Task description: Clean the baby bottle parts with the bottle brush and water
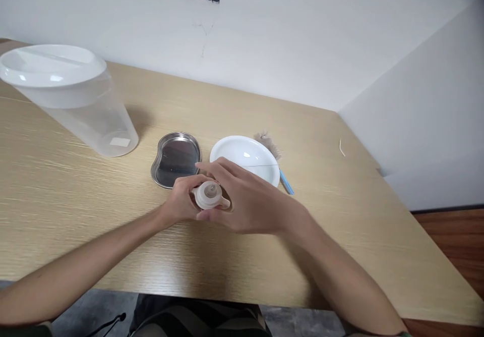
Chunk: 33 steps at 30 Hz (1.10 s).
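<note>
A baby bottle (208,195) with a white collar, a clear teat and small side handles is upright between my hands, seen from above. My left hand (181,200) is closed around its left side. Arched about the right side is my right hand (245,195), its thumb on the near side and its fingers stretched across the far side. A gap shows between that palm and the right handle. Most of the bottle's body is hidden below the collar. Just beyond the right hand lies a white oval bowl (236,148), partly covered by it.
A steel kidney dish (177,160) lies left of the bowl. Beige bristles (268,143) and a blue handle (286,182) show at the bowl's right, with a thin wire across it. A tall lidded pitcher (86,110) stands far left. A bent white strip (342,147) lies right.
</note>
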Motion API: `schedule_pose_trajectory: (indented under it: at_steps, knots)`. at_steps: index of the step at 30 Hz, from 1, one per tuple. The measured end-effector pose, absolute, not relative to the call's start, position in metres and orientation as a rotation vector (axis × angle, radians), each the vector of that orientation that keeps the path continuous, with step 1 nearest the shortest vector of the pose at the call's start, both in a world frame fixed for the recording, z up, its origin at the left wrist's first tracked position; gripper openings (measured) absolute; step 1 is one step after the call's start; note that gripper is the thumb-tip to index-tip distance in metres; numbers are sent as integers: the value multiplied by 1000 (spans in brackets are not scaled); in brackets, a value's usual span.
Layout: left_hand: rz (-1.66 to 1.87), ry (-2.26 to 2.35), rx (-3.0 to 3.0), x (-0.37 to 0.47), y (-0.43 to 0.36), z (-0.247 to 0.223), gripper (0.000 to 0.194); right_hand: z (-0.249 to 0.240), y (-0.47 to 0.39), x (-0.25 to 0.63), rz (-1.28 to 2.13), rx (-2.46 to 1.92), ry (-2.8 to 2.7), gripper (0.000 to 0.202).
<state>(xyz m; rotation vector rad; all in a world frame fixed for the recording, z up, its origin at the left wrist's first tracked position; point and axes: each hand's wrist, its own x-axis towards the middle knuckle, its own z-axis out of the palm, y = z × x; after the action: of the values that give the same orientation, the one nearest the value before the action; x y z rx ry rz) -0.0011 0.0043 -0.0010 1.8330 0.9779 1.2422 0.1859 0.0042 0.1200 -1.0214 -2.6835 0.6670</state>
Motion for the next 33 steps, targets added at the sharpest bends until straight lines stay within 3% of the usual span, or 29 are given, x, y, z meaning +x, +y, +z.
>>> schedule_pose_trajectory:
  at_steps: [4, 7, 11, 18, 22, 29, 33]
  knots:
    - [1228, 982, 1795, -3, 3, 3, 28, 121, -3, 167, 342, -1316, -2755, 43]
    - [1261, 979, 1816, 0, 2, 6, 29, 125, -3, 170, 402, -1192, -2822, 22]
    - [1284, 993, 1778, 2, 0, 5, 37, 131, -1, 182, 581, -894, -2814, 44]
    - [1189, 1019, 1658, -5, 0, -4, 59, 130, -3, 172, 481, -1366, -2767, 41]
    - [1223, 1012, 1669, -2, -3, 3, 59, 138, -3, 179, 532, -1255, -2713, 24]
    - [1199, 968, 1789, -6, -1, -1, 69, 143, 13, 203, 696, -1113, -2545, 42]
    - [1289, 883, 1871, -12, 5, 1, 66, 141, 28, 208, 811, -1059, -2520, 34]
